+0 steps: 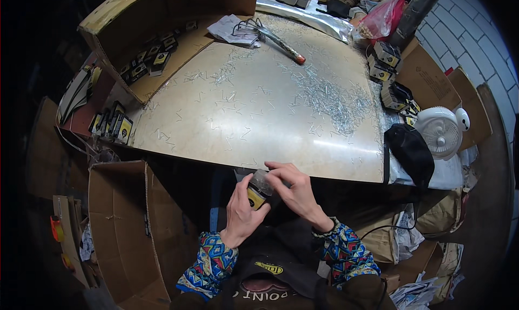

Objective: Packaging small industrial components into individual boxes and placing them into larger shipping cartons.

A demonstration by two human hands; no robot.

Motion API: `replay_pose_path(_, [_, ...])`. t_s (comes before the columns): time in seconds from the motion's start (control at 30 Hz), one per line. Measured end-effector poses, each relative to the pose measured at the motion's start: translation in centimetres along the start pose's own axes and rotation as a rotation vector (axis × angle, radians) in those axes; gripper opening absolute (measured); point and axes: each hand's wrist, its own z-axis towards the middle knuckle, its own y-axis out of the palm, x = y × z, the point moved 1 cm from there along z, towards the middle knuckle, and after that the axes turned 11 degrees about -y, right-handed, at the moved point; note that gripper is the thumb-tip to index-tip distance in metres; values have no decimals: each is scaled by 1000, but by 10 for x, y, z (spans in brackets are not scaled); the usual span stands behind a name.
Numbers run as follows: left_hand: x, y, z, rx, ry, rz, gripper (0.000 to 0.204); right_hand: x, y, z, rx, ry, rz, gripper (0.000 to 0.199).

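Note:
Just off the table's near edge, my left hand (241, 215) is closed around a small black-and-yellow pack (256, 197) with a grey, block-like top end. My right hand (294, 188) reaches in from the right, its bent fingertips gripping the grey end and its index finger raised over it. Whether a small piece sits between those fingertips is hidden. Beyond both hands lies the pale tabletop (211, 137), scattered with thin bent wire pins (338, 107) heaped thickest on the right.
An opened carton (178, 50) holding similar packs lies at the back left; more packs (114, 125) stand at the left edge. A red-tipped hand rake (281, 46) rests on the table. A white fan (440, 132) and black cloth (409, 150) are at right. Another carton (121, 229) stands lower left.

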Motion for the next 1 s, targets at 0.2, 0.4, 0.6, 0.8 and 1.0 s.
replay_pose_path(0.2, [3,-2,3,19,-90,-89,81,-4,-10,-7,75,-128,6,16])
replay_pose_path(0.4, [8,2,1,21,22,-11,83,-7,3,-4,64,-19,56,13])
replay_pose_path(0.6, [5,2,0,51,52,20,84,-6,7,-3,26,-18,-10,12])
replay_pose_path(0.8, [1,-1,-1,38,-21,-39,84,-12,3,-9,67,-13,41,14])
replay_pose_path(1.0, [6,1,-2,40,73,-5,86,-8,7,-11,69,1,58,16])
